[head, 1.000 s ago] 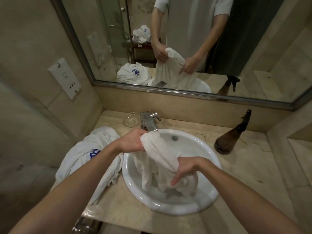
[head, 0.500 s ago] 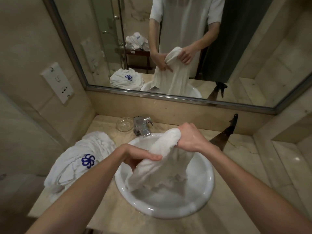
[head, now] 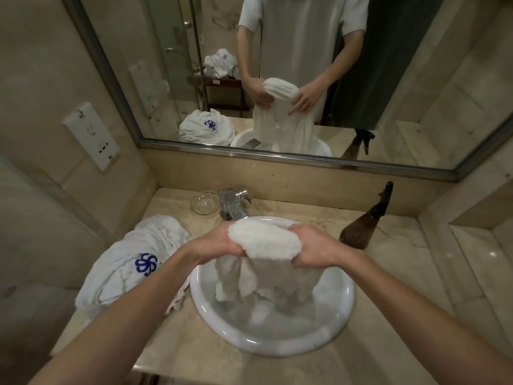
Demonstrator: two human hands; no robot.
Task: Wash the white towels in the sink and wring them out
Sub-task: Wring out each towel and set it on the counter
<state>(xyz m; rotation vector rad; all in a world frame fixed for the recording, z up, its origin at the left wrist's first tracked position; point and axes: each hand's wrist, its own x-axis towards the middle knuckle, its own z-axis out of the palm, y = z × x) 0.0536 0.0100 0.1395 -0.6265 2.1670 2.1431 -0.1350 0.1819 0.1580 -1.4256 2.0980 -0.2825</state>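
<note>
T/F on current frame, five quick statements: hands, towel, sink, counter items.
1. Both hands grip the same towel. True: the left hand and right hand hold the bunched towel at either end.
2. The towel lies fully on the counter. False: it is held above the sink, its loose end hanging into the basin.
3. A towel with a blue logo lies left of the sink. True.
4. The brown bottle stands left of the faucet. False: it is right of the faucet.
5. The glass dish sits inside the sink. False: it is on the counter beside the faucet.
</note>
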